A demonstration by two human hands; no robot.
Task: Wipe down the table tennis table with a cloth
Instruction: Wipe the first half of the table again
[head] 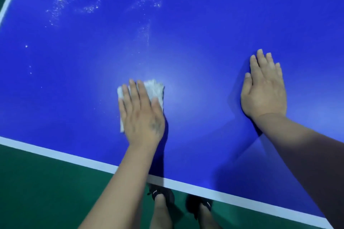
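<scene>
Left hand (141, 115) flat atop white cloth (155, 88) on blue table (195, 42)

No readable text, label, brand, number or sign appears anywhere in view. The left shoe (158, 193), dark and seen past the table edge, carries a small white mark on its upper, too blurred and small to make out as letters. The right shoe (202, 205) shows a similar pale mark, equally unreadable. The blue table tennis table (186, 33) bears only plain white border lines, with no lettering on them.
</scene>
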